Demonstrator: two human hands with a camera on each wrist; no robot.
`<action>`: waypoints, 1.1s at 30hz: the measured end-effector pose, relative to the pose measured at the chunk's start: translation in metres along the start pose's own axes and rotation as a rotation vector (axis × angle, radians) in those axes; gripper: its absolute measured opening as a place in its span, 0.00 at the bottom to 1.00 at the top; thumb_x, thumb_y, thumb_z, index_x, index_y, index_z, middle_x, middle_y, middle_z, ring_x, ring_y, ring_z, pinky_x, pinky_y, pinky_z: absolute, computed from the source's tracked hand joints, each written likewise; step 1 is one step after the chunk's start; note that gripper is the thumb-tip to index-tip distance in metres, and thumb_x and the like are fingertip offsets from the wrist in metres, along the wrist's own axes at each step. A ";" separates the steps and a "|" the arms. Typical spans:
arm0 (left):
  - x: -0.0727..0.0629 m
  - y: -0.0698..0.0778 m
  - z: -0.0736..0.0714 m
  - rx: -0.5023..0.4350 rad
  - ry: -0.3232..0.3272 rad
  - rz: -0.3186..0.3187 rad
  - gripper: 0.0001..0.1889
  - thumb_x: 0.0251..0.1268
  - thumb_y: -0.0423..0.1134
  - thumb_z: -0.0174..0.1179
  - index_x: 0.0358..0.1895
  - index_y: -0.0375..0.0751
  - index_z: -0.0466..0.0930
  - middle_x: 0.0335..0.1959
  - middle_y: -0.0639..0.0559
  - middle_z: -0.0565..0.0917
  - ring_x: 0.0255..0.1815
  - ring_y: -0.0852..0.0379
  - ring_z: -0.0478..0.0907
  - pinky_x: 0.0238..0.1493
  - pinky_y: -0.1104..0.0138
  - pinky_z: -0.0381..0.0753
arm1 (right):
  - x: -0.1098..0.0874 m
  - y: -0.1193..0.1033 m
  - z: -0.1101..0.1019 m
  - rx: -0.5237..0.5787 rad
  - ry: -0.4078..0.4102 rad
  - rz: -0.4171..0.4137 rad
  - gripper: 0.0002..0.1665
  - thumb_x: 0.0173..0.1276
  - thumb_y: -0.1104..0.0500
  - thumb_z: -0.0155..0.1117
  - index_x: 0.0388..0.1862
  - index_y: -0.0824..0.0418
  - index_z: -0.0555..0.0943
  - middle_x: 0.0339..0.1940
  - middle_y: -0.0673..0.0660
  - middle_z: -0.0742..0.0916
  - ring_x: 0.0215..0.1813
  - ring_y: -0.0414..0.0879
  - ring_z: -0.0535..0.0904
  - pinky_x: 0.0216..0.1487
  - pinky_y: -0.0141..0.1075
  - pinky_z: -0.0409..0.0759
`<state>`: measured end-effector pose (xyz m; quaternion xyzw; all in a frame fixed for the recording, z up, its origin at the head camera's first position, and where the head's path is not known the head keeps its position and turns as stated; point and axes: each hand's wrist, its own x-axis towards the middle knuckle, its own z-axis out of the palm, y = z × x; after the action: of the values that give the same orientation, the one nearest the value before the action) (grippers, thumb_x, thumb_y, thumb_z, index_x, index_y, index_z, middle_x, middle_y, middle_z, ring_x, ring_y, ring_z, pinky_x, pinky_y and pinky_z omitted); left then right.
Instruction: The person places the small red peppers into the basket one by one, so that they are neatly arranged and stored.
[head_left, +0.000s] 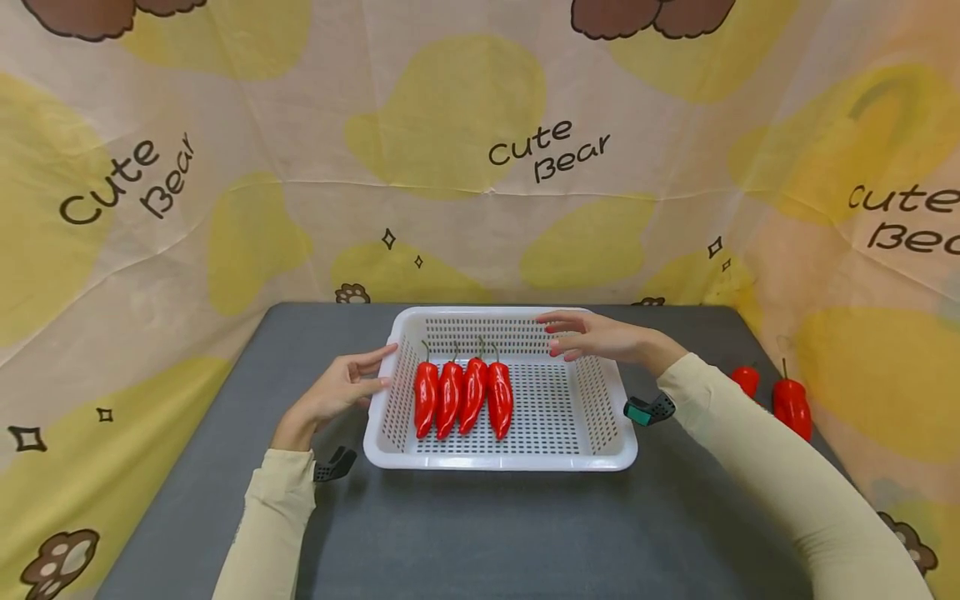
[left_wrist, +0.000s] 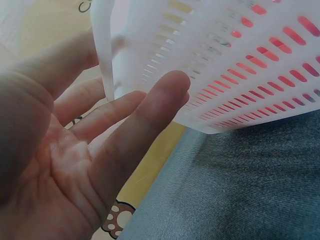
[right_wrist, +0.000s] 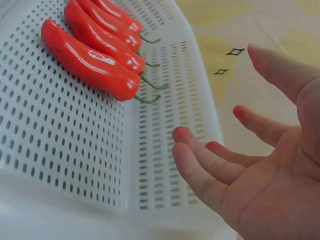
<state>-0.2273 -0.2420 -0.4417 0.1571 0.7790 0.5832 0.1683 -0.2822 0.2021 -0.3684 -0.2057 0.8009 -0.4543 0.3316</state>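
A white perforated plastic basket [head_left: 495,461] stands on the grey table. Inside its left half, several glossy red peppers [head_left: 426,400] lie side by side, green stems toward the back. My left hand [head_left: 341,392] is at the basket's left wall, fingers extended along the rim. In the left wrist view, its thumb [left_wrist: 160,97] lies beside the slotted wall, and the fingertips reach the rim. Over the basket's back right part hovers my right hand [head_left: 600,337], fingers spread and loosely bent, holding nothing. The right wrist view shows its fingertips [right_wrist: 185,155] near the slotted wall, apart from the peppers.
Two more red peppers lie at the table's right edge, one partly behind the right sleeve [head_left: 750,467] and one farther right [head_left: 791,407]. A printed cloth [head_left: 465,125] hangs behind and along the sides of the table [head_left: 480,533]. Each wrist wears a dark band.
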 end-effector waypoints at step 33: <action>-0.003 0.000 -0.002 -0.002 -0.017 0.018 0.36 0.70 0.36 0.64 0.78 0.41 0.61 0.76 0.32 0.65 0.54 0.40 0.85 0.43 0.46 0.89 | -0.113 0.037 -0.044 -0.054 0.207 -0.061 0.33 0.81 0.55 0.49 0.80 0.60 0.56 0.79 0.69 0.64 0.60 0.35 0.83 0.61 0.28 0.81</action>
<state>-0.2261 -0.2453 -0.4413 0.1687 0.7755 0.5842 0.1700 -0.2366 0.3179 -0.3457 -0.1906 0.8362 -0.4612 0.2273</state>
